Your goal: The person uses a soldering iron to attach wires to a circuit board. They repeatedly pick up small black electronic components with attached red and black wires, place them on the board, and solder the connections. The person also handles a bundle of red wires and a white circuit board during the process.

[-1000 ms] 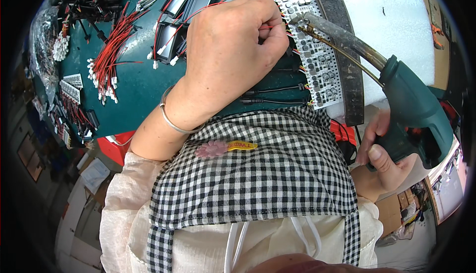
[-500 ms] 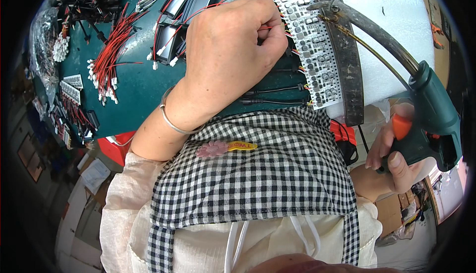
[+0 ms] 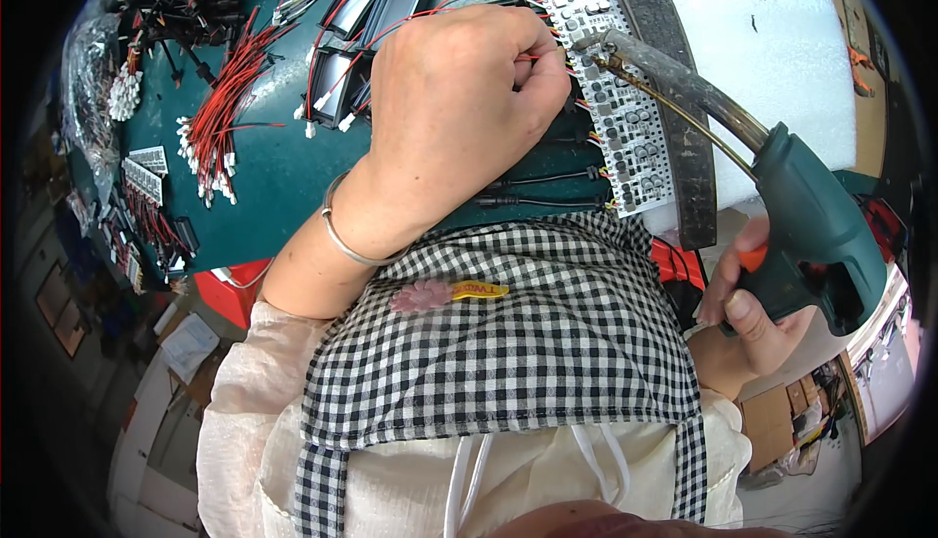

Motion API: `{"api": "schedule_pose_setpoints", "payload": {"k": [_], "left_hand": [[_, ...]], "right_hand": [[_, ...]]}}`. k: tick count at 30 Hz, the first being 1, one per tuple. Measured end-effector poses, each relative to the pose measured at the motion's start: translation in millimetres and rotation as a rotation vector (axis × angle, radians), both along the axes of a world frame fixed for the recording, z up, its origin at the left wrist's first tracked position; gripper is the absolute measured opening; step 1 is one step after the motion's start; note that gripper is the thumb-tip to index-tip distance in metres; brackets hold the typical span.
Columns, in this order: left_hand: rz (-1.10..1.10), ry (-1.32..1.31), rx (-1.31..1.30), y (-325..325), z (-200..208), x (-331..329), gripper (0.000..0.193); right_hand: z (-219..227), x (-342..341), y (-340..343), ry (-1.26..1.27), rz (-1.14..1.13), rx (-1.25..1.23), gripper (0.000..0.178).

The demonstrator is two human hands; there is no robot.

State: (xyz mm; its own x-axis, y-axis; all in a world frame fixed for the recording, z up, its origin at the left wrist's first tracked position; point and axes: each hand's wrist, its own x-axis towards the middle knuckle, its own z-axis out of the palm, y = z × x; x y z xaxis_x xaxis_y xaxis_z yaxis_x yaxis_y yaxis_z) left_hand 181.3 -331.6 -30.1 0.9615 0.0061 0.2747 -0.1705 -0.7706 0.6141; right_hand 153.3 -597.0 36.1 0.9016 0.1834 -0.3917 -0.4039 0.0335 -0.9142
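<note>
My left hand (image 3: 459, 113) is closed in a pinch on a thin red wire (image 3: 528, 56) at the left edge of a white circuit board panel (image 3: 635, 132). The panel carries rows of small dark components, and several wires join its left edge. My right hand (image 3: 757, 318) is wrapped round the handle of a dark green soldering gun (image 3: 816, 211) with an orange trigger. A thin metal feed tube runs under its barrel. Its tip is over the panel's left part, close to my left fingertips; whether it touches cannot be seen. Black cables (image 3: 552, 202) lie below my left hand.
A dark, worn bar (image 3: 689, 147) lies along the panel's right side, on white foam (image 3: 791, 40). On the green table are red wires with white connectors (image 3: 220, 118), black rectangular housings (image 3: 391, 15), a heap of black connectors (image 3: 176, 0) and a clear plastic bag (image 3: 88, 98).
The soldering gun has moved left in my right hand, bringing its tip nearer to my left fingers and the panel's left edge. My left hand has barely shifted.
</note>
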Motion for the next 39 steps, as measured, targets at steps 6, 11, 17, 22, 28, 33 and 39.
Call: {"api": "schedule_pose_setpoints", "payload": {"k": [6,11,17,22,28,33,39], "left_hand": [[0.001,0.014,0.014,0.5,-0.2,0.5,0.005],[0.018,0.019,0.041,-1.2,-1.3,-0.5,0.005],[0.002,0.017,0.031,-0.6,-2.1,2.5,0.005],[0.015,0.013,0.043,-0.9,-1.3,0.2,0.005],[0.013,0.012,0.040,-1.2,-1.9,-0.5,0.006],[0.005,0.001,0.048,-1.7,-1.1,1.0,0.006],[0.012,-0.043,0.022,-1.5,-3.2,-1.1,0.005]], "right_hand": [[-5.4,-3.1,1.9,-0.018,-0.048,-0.008,0.054],[-13.1,-5.1,3.6,-0.158,0.022,-0.111,0.052],[-2.3,5.4,-8.2,-0.118,0.117,0.003,0.061],[-4.4,11.4,-23.1,-0.110,0.213,0.077,0.072],[-3.2,12.8,-20.5,-0.079,0.220,0.072,0.070],[-1.4,11.1,-16.4,-0.058,0.200,0.047,0.066],[-4.2,8.8,-14.4,-0.058,0.178,0.026,0.066]]}}
